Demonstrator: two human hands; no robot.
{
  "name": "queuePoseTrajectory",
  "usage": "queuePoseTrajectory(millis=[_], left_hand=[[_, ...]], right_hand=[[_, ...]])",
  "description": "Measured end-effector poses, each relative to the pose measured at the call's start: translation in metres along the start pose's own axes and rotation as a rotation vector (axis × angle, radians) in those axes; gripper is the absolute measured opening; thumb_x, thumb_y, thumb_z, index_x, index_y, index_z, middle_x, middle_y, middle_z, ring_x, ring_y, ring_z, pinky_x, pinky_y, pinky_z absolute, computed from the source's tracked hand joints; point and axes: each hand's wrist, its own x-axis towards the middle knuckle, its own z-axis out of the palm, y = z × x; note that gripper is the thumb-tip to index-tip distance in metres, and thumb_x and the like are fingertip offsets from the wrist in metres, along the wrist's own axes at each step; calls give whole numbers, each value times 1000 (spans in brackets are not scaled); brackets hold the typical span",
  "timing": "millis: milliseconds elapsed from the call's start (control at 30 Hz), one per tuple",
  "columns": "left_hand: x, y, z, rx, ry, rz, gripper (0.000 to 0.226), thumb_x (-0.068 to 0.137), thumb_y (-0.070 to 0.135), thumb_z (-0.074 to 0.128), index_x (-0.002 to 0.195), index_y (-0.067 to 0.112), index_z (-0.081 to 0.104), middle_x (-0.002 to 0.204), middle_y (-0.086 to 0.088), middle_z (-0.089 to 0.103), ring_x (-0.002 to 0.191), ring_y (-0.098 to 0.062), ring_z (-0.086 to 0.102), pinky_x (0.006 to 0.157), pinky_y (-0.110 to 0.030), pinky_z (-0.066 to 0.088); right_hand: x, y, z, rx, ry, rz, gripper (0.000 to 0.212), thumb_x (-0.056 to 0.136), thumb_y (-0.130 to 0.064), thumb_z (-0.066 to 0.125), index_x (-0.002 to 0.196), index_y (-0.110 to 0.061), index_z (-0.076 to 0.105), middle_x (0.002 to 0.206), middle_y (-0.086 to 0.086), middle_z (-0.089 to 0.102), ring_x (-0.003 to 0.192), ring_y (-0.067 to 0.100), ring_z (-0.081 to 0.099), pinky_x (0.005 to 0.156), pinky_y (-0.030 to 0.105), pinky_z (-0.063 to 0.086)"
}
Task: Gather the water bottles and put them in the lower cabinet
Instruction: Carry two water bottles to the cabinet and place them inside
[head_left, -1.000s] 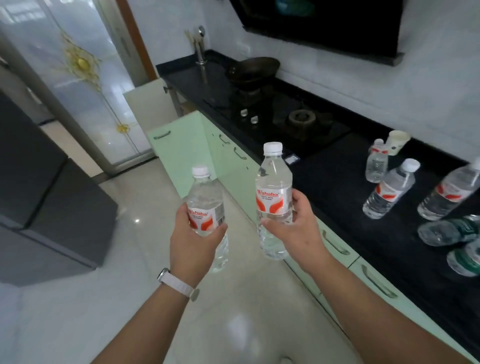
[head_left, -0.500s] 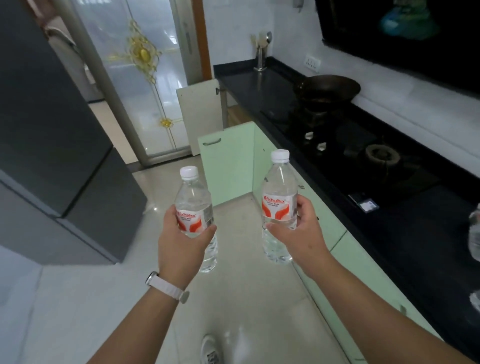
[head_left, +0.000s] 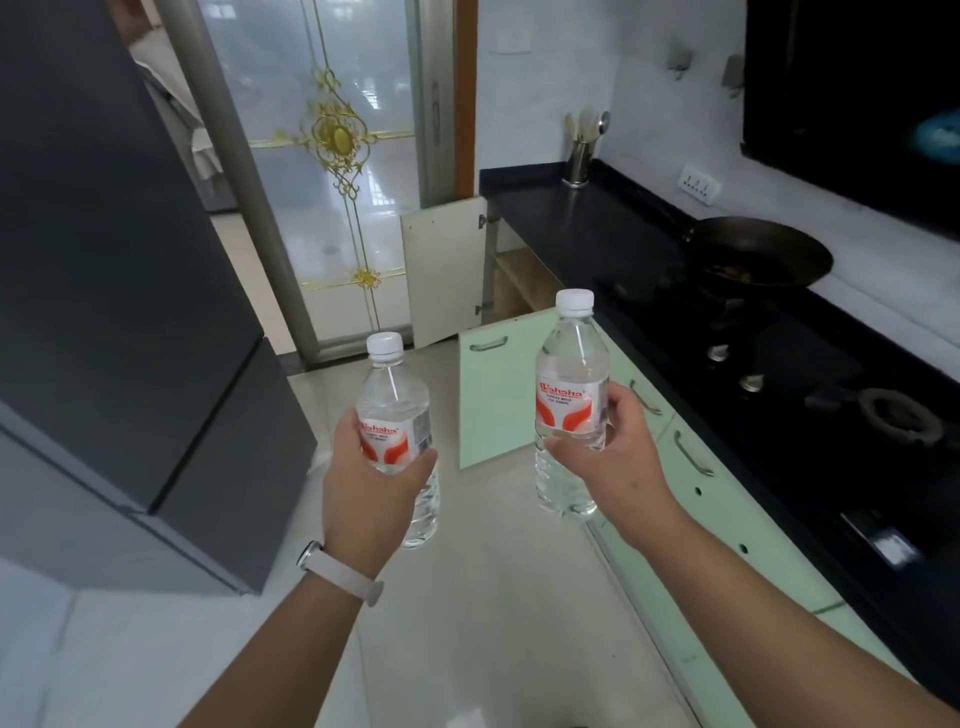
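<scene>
Two water bottles held upright over the kitchen floor.
The left hand (head_left: 371, 486) grips the left bottle (head_left: 397, 431) and the right hand (head_left: 613, 467) grips the right bottle (head_left: 571, 400), both beside the green lower cabinet door (head_left: 493, 395), which stands open.

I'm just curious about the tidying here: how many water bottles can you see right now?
2. One bottle is held upright in the left hand; the other bottle in the right hand. More may sit outside the frame.
</scene>
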Motion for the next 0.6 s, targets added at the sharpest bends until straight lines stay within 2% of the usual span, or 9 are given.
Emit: queuePoseTrajectory(millis=[100, 300, 500, 600], left_hand=[[35, -5, 1, 9, -1, -4, 66, 76, 20, 87, 126, 32, 45, 103, 27, 58, 92, 6, 61, 74, -15, 46], [117, -17, 18, 71, 14, -33, 65, 76, 18, 87, 123, 33, 44, 103, 24, 58, 91, 4, 60, 75, -14, 45], [217, -13, 48, 106, 85, -79, 68, 74, 18, 88, 129, 29, 50, 108, 16, 66, 95, -4, 67, 83, -27, 54], [267, -4, 66, 140, 93, -69, 66, 74, 16, 88, 123, 33, 48, 106, 19, 64, 94, -2, 66, 81, -24, 53]], right_hand=[[34, 1, 23, 2, -22, 15, 63, 75, -11, 82, 127, -27, 49, 111, -10, 64, 95, 5, 66, 78, 21, 51], [126, 17, 68, 29, -99, 59, 63, 76, -11, 82, 127, -27, 49, 112, -9, 65, 98, 8, 66, 86, 29, 54], [250, 15, 103, 90, -171, 76, 68, 75, -15, 83, 130, -25, 46, 117, -5, 62, 104, 13, 65, 92, 37, 55], [311, 10, 112, 85, -196, 76, 67, 74, -19, 84, 128, -27, 46, 117, -5, 62, 105, 15, 64, 92, 37, 55]])
